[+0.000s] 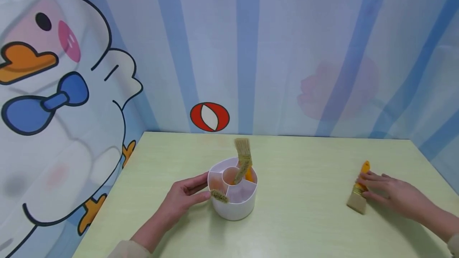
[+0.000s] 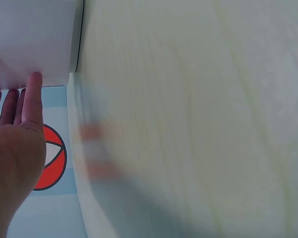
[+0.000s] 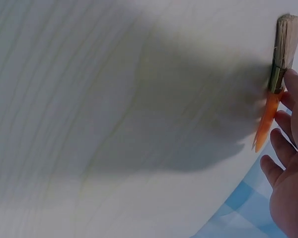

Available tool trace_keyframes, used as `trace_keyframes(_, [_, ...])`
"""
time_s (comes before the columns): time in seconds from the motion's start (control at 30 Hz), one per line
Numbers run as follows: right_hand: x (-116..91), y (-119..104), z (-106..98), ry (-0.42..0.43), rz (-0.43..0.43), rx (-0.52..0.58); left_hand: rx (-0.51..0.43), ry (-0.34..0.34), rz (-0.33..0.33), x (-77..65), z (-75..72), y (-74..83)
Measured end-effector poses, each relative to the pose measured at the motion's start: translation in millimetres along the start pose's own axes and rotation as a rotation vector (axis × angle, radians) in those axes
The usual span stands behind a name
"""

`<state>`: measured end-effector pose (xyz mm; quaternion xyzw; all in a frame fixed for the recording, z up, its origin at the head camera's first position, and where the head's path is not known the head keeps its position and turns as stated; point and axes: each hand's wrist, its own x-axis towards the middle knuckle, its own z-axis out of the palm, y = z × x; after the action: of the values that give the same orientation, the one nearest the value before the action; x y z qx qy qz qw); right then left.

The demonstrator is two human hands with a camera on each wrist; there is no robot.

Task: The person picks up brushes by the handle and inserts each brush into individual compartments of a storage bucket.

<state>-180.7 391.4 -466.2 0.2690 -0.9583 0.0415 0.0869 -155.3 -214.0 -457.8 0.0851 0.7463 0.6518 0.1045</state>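
Note:
A white round holder (image 1: 234, 211) with divided compartments and a central round well stands on the table. My left hand (image 1: 179, 199) rests against its left wall, fingers fairly straight and thumb toward the front. In the holder, a paintbrush (image 1: 244, 150) stands bristles up at the back right. One speckled olive-brown tip (image 1: 241, 172) leans over the central well; another speckled tip (image 1: 219, 196) lies across the front-left rim. Far right, my right hand (image 1: 398, 194) is over a second paintbrush (image 3: 285, 44) with an orange handle, its fingers spread and thumb at the metal band.
The pale wood-grain table (image 1: 294, 210) stretches between the two hands. Behind it hangs a blue-striped backdrop (image 1: 279, 51), with a large cartoon duck (image 1: 86, 138) at the left and a red-and-white ball print (image 1: 209, 117) above the back edge.

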Motion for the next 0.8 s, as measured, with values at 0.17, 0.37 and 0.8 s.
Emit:
trace_keyframes(0.17, [2, -9, 2, -0.012, 0.051, 0.074, -0.005, -0.004, 0.011, 0.6, -0.3, -0.3])
trace_keyframes(0.37, [5, -19, 5, 0.047, 0.065, 0.134, -0.015, -0.001, -0.008, 1.7, 0.4, 0.0])
trace_keyframes(0.8, [44, -57, 11, 0.031, 0.126, 0.158, -0.012, 0.009, -0.034, 0.7, 1.0, 1.3])
